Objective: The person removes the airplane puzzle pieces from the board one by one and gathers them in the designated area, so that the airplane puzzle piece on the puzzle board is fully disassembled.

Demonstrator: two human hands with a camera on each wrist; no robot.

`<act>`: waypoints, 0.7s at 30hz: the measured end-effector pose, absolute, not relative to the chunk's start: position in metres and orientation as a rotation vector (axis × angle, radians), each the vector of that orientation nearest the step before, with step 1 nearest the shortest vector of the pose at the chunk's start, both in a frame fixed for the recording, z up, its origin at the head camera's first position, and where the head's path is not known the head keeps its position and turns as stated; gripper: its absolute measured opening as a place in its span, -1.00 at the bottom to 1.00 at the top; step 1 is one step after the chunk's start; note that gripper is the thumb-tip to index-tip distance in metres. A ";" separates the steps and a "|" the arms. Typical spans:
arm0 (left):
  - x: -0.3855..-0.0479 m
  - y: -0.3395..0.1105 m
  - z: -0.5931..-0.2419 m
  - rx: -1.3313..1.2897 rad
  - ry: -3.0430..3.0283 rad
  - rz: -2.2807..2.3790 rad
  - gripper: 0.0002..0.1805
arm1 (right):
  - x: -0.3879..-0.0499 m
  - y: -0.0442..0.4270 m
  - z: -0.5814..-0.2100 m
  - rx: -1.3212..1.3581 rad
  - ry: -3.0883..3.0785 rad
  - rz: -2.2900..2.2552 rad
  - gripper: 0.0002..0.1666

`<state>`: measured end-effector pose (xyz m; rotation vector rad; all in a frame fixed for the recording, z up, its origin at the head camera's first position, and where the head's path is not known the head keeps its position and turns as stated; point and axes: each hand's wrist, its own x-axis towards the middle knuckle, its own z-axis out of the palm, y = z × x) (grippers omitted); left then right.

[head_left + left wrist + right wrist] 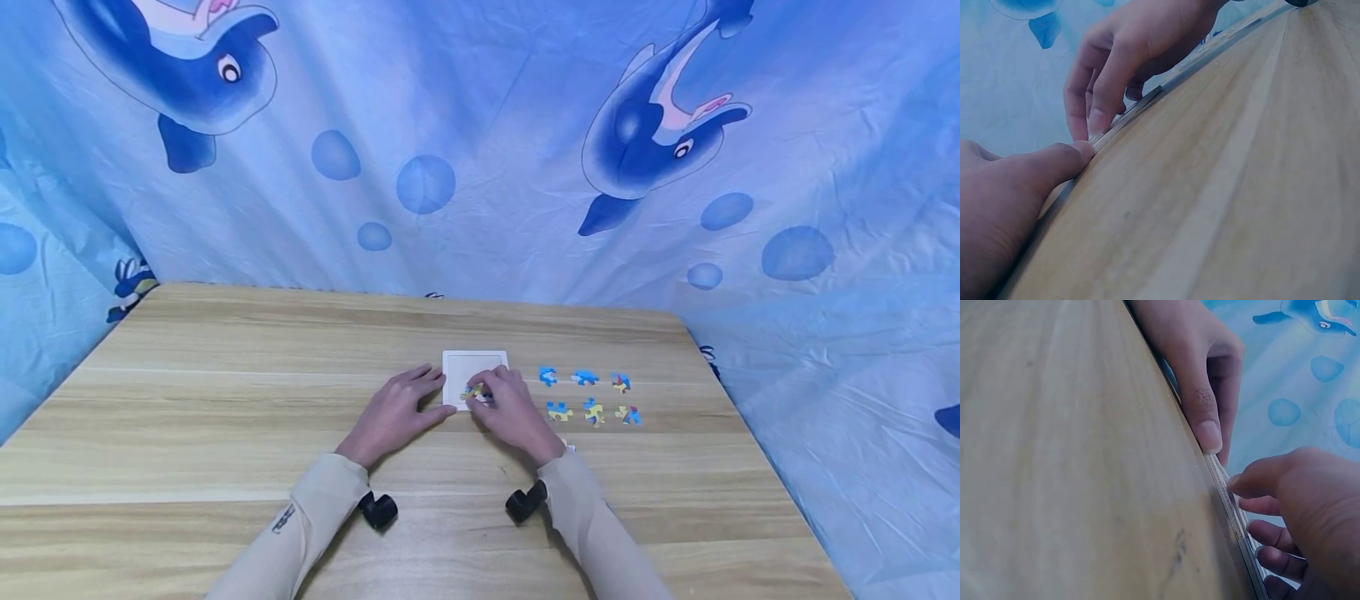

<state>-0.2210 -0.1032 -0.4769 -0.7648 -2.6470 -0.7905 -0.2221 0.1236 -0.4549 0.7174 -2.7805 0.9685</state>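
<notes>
A small white square puzzle tray (pixel 476 353) with a raised rim lies flat on the table. My left hand (pixel 397 412) rests at its left side, fingers along the edge and thumb touching the near left corner. Over the tray's near right part, my right hand (pixel 513 408) holds a yellow jigsaw piece (pixel 471 392) between thumb and fingers, low against the tray floor. That piece is partly covered by the fingers. In the right wrist view the left thumb (pixel 1209 434) presses down at the tray's edge, with the right hand (pixel 1319 506) beside it.
Right of the tray, several loose blue and yellow jigsaw pieces lie in two rows, among them a blue piece (pixel 548 376) and a yellow one (pixel 593 412). Another piece (pixel 570 447) shows partly beside the right wrist. A blue dolphin-print cloth (pixel 510 208) hangs behind the wooden table (pixel 225 400).
</notes>
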 end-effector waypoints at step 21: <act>-0.221 -0.103 -0.477 -0.748 -2.647 -0.799 -0.35 | -0.228 0.122 -0.454 0.716 -2.850 0.929 -0.74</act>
